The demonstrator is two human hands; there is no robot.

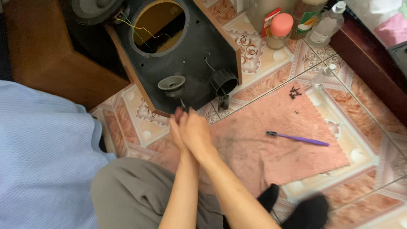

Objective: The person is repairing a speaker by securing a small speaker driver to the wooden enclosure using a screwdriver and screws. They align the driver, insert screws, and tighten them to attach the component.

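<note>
Two hands meet at a speaker box.

The left hand (176, 127) and right hand (196, 131) are pressed together, pinching a thin tool (182, 104) under the small cone (171, 84) on the black box (190, 55). A purple brush (299, 138) lies well apart.

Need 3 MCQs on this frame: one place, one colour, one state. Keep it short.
1. Where does the toothbrush lie?
A) on the pink mat
B) inside the speaker box
C) on the blue cloth

2. What colour is the toothbrush handle?
A) green
B) purple
C) white

3. What state is the big round opening of the black speaker box in?
A) covered
B) open, with wires showing
C) taped over

Answers: 1 A, it rests on the mat right of both hands. 2 B, the handle is purple. 3 B, the hole is bare, with thin wires crossing it.
</note>
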